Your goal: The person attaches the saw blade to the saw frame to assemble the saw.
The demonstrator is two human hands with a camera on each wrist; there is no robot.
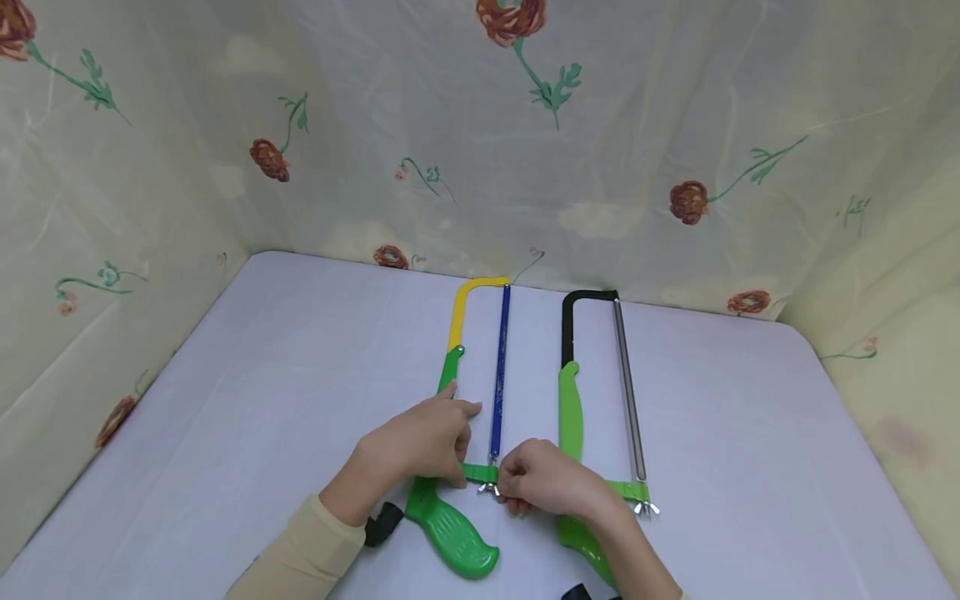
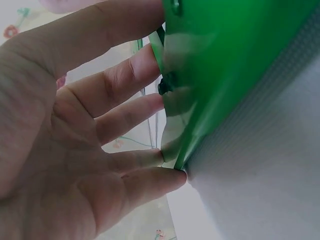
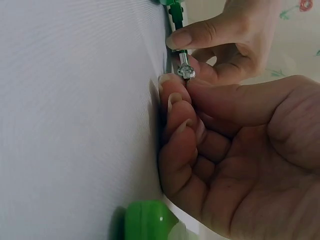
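A hacksaw with a dark green handle (image 1: pixel 457 537), yellow front frame (image 1: pixel 459 312) and blue blade (image 1: pixel 501 375) lies on the table in the head view. My left hand (image 1: pixel 420 442) holds its green frame, the thumb by the short bracket (image 1: pixel 478 472) below the blade. In the left wrist view the fingers (image 2: pixel 125 117) reach the edge of the green frame. My right hand (image 1: pixel 551 479) pinches the silver wing nut (image 3: pixel 186 72) at the bracket's end between thumb and forefinger, the other fingers curled.
A second hacksaw with a light green handle (image 1: pixel 570 408), black front frame (image 1: pixel 567 325) and grey blade (image 1: pixel 630 392) lies to the right, partly under my right wrist. Its wing nut (image 1: pixel 646 507) shows. Flowered cloth walls (image 1: pixel 600 150) enclose the white table (image 1: pixel 300 333).
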